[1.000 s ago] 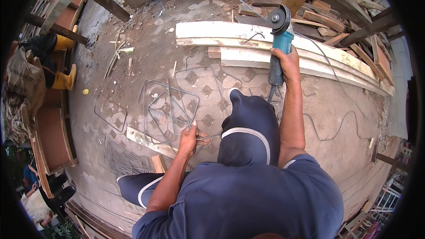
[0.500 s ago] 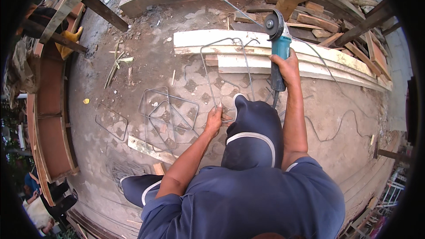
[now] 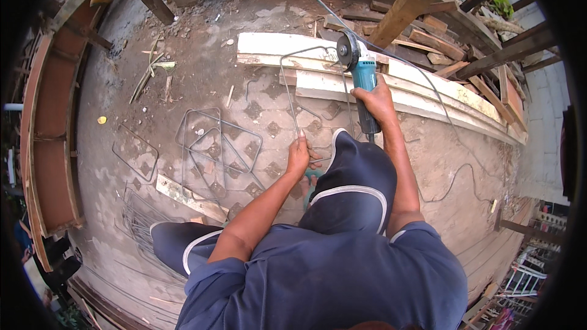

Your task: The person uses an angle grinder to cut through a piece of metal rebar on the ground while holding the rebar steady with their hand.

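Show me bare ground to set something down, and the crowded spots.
A bare patch lies between the wavy wire and right sleeve; another, with a yellow scrap, at left, between the brown panels and lone bent rod. Crowded: the middle, with overlapping rod loops; beside the left knee, with the rod pile; and around the grinder, with boards and scrap wood.

Dirt-smeared paved floor (image 3: 465,146); pale grey wall (image 3: 541,128) far right.

- head-worn fisheye camera looked steeply down from above the shirt (image 3: 330,275).
- left hand (image 3: 299,157) sat mid-frame, right hand (image 3: 376,100) up and right.
- shirt was nearest, across the lower middle.
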The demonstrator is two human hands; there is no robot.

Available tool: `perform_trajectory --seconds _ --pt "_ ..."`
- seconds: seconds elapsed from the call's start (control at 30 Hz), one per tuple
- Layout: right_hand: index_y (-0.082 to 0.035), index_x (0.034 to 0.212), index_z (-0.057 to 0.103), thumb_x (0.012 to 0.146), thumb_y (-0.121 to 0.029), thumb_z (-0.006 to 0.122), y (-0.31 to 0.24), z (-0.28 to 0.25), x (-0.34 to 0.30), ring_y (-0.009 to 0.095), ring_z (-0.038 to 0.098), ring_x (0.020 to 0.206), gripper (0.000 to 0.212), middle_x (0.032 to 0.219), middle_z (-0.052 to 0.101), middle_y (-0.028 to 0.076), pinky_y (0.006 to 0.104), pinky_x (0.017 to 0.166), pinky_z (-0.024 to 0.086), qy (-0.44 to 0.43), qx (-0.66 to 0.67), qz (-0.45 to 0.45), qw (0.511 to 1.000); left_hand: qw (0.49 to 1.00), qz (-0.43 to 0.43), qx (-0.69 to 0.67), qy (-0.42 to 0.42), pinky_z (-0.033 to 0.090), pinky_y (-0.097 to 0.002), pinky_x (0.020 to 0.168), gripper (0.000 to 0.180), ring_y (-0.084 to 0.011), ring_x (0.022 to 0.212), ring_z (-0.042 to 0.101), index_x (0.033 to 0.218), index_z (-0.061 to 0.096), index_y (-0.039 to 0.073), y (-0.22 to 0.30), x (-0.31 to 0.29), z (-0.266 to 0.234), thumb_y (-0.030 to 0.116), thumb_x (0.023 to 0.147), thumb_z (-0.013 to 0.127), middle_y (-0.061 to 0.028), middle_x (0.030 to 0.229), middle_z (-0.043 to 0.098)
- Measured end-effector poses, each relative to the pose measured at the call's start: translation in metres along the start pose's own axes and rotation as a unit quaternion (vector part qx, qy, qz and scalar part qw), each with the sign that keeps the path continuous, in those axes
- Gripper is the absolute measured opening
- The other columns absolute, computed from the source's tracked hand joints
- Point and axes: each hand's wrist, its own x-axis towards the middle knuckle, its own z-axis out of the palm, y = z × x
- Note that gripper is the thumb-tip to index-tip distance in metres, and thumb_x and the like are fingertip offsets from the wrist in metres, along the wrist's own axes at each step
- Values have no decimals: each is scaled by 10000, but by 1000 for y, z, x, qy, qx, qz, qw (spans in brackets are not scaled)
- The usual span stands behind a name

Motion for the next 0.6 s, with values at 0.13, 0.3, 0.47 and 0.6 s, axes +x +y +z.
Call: perform_trajectory --seconds 0.13,0.3,0.47,0.6 --pt "77 1206 578 664 -299 806 -2 19 13 351 714 904 698 1031 711 258 413 822 557 -37 -38 -13 998 1000 -10 11 -12 526 -341 395 696 -321 525 695 1015 481 8 -3 3 -2 678 1049 296 -247 756 699" --pt "103 1215 571 662 -343 795 4 33 34 413 714 978 744 1066 706 311 431 880 548 -69 -104 3 992 993 -102 -25 -54 550 -371 525 690 -243 632 654 1021 534 50 16 -7 14 701 1042 305 -140 784 663" --pt "104 1234 568 664 -353 791 -6 42 49 429 703 1026 763 1103 694 333 435 928 536 -106 -154 0 982 984 -146 -50 -91 549 -369 568 662 -215 669 636 979 572 70 24 -6 20 673 1057 311 -88 798 638" --pt "107 1239 564 663 -357 801 -15 50 54 431 696 1059 777 1136 683 343 437 943 531 -109 -168 -7 980 983 -145 -60 -92 567 -378 588 641 -217 676 642 947 579 75 21 -1 22 645 1069 312 -79 799 632"
